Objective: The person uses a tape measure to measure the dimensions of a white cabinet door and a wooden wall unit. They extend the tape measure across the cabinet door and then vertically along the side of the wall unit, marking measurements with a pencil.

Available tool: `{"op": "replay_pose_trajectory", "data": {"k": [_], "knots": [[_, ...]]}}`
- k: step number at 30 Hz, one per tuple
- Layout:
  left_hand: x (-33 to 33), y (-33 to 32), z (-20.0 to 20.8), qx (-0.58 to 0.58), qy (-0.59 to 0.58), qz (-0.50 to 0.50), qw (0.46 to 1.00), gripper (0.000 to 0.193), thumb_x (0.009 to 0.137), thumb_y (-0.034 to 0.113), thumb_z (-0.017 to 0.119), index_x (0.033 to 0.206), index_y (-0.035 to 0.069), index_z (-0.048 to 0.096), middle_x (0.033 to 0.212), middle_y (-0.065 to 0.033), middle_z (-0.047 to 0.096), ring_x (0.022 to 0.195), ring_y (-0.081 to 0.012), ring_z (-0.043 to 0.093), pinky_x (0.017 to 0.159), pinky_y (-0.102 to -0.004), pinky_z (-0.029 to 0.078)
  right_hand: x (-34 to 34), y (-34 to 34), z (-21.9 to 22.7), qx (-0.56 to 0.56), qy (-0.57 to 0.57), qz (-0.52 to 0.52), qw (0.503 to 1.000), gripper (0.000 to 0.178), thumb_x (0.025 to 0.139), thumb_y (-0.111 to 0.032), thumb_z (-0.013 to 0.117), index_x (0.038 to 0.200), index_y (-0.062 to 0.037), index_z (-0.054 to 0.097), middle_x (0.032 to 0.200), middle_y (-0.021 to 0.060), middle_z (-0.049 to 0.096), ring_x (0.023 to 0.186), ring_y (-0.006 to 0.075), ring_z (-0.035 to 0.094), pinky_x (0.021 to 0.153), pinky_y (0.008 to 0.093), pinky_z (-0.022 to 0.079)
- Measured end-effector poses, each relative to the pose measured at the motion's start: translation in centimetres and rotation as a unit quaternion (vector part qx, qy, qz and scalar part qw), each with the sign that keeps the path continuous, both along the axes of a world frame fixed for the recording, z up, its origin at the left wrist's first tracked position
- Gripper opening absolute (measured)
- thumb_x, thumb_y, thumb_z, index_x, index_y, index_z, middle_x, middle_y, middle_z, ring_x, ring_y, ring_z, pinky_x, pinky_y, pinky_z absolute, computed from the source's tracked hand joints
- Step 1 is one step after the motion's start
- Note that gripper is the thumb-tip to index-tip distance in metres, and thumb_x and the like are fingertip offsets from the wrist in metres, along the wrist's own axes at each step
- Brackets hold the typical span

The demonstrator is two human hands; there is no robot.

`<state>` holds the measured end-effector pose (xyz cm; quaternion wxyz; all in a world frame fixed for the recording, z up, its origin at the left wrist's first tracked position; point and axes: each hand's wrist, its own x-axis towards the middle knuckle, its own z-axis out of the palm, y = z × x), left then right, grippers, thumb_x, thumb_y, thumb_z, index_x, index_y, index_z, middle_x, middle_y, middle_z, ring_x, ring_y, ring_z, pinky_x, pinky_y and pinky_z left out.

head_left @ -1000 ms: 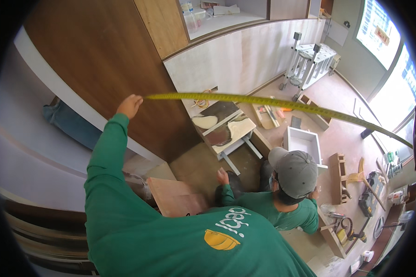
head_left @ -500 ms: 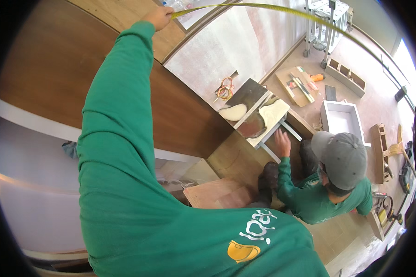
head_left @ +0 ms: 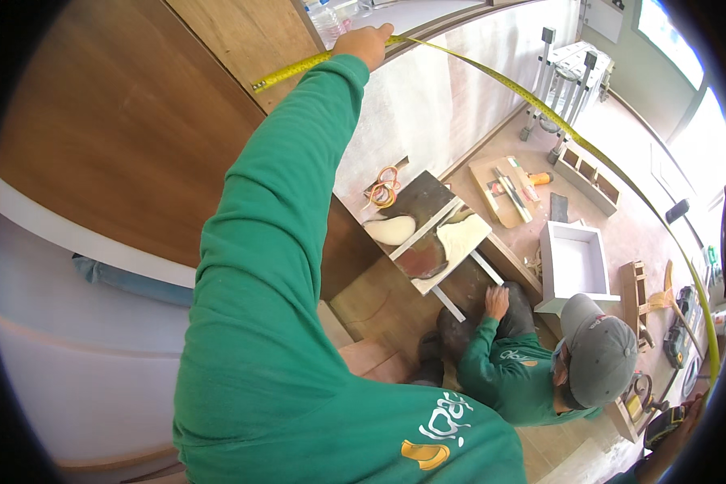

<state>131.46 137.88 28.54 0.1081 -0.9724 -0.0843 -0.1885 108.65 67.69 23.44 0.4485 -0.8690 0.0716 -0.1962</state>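
My left arm reaches to the top, where my left hand (head_left: 363,45) is closed on the yellow blade of a tape measure (head_left: 532,98). The blade's free end sticks out past my hand and lies over a light wood panel (head_left: 234,40). From there the blade arcs rightward and down to a dark tape case at the lower right rim. My right hand (head_left: 689,426), partly cut off and in shadow, is closed around that case. Beside my left hand is the top edge of a whitish, patchy panel (head_left: 411,97).
A co-worker in a grey cap (head_left: 597,351) crouches in front, near a small cabinet piece (head_left: 431,230) with two metal drawer slides. A white drawer box (head_left: 574,260), an orange-handled tool (head_left: 540,178), a stepladder (head_left: 569,81) and wooden trays (head_left: 589,179) stand beyond. A brown panel (head_left: 129,121) is at left.
My left hand has moved right, and the tape's end now shows beyond it. My right hand with the tape case has come into view. The co-worker's hand has drawn back toward the knee.
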Motion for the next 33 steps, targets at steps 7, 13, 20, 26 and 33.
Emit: {"op": "replay_pose_trajectory", "data": {"k": [7, 13, 20, 26, 33], "knots": [[0.6, 4.2, -2.4, 0.072, -0.064, -0.004, 0.995, 0.026, 0.089, 0.013, 0.049, 0.113, 0.009, 0.059, 0.126, -0.0154, 0.061, 0.103, -0.0381, 0.063, 0.087, -0.0485, 0.051, -4.8, 6.0, 6.6, 0.074, -0.059, -0.077, 0.993, 0.020, 0.099, -0.016, 0.051, 0.101, 0.0019, 0.060, 0.081, 0.0067, 0.059, 0.069, 0.0134, 0.055, 0.062, 0.0259, 0.044], [0.1, 5.5, -3.1, 0.107, -0.108, -0.025, 0.988, 0.029, 0.088, 0.013, 0.050, 0.114, 0.010, 0.060, 0.133, -0.0118, 0.058, 0.113, -0.0324, 0.059, 0.090, -0.0474, 0.050, -5.4, 9.1, 7.3, 0.108, -0.070, -0.127, 0.984, 0.020, 0.098, -0.015, 0.051, 0.095, 0.0026, 0.060, 0.075, 0.0068, 0.059, 0.062, 0.0129, 0.055, 0.055, 0.0244, 0.044], [3.2, 8.2, -4.0, 0.115, -0.169, -0.026, 0.979, 0.033, 0.087, 0.013, 0.050, 0.118, 0.014, 0.060, 0.122, -0.0045, 0.060, 0.110, -0.0285, 0.057, 0.088, -0.0462, 0.047, -6.4, 2.6, 4.6, 0.037, 0.039, -0.059, 0.997, 0.034, 0.103, -0.029, 0.048, 0.122, -0.0029, 0.058, 0.092, 0.0024, 0.052, 0.091, 0.0119, 0.051, 0.088, 0.0283, 0.040], [3.7, 8.9, -3.7, 0.123, -0.210, -0.014, 0.970, 0.023, 0.088, 0.016, 0.049, 0.107, 0.014, 0.062, 0.112, -0.0033, 0.059, 0.109, -0.0277, 0.053, 0.092, -0.0464, 0.041, -5.6, 5.1, 4.8, 0.058, 0.059, -0.059, 0.995, 0.033, 0.103, -0.031, 0.048, 0.119, -0.0039, 0.059, 0.091, 0.0017, 0.053, 0.087, 0.0103, 0.051, 0.081, 0.0253, 0.040], [4.5, 10.8, -4.4, 0.149, -0.245, -0.038, 0.957, 0.023, 0.086, 0.016, 0.050, 0.104, 0.015, 0.064, 0.107, -0.0016, 0.058, 0.109, -0.0259, 0.049, 0.093, -0.0470, 0.036, -5.1, 8.2, 3.3, 0.148, 0.024, -0.075, 0.986, 0.029, 0.103, -0.028, 0.050, 0.119, -0.0046, 0.058, 0.091, 0.0025, 0.056, 0.078, 0.0057, 0.051, 0.067, 0.0204, 0.040]]}}
